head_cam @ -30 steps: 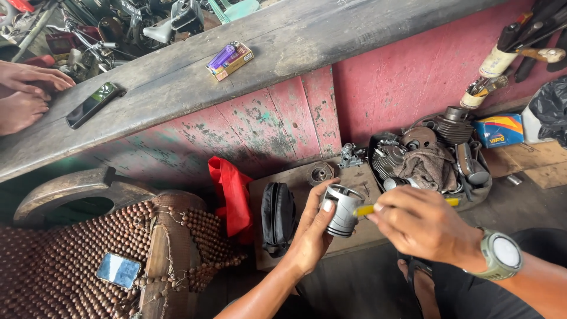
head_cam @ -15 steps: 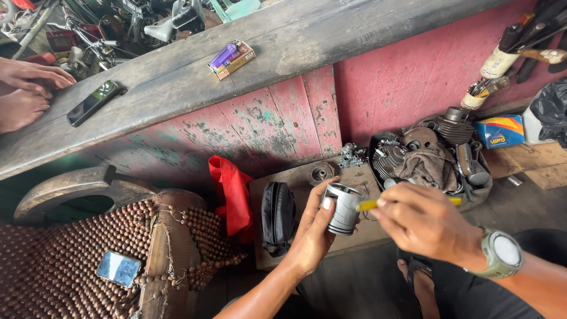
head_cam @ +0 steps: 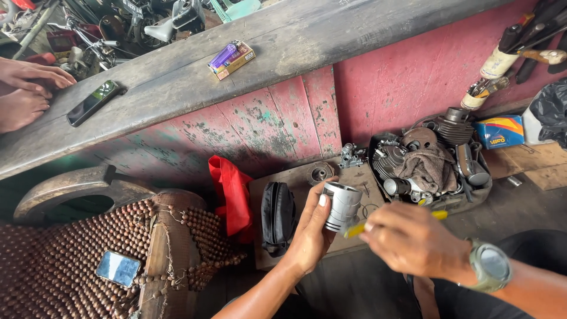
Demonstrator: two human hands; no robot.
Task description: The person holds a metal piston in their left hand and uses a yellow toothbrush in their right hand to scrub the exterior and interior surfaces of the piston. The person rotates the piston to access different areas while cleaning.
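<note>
My left hand grips a silver metal piston, held upright in front of me. My right hand, with a grey-green watch on the wrist, holds a thin yellow tool whose tip touches the piston's lower edge. Its yellow rear end sticks out past my knuckles. Both hands hover over a brown board on the floor.
A black pouch and red cloth lie left of the board. A tray of engine parts with a rag sits to the right. On the wooden plank lie a phone and lighter. Another person's hands rest at far left. A beaded seat carries a second phone.
My right hand has dropped lower and toward me, bringing the yellow tool's tip from the piston's side down to its lower edge. The left hand and piston stayed nearly still.
</note>
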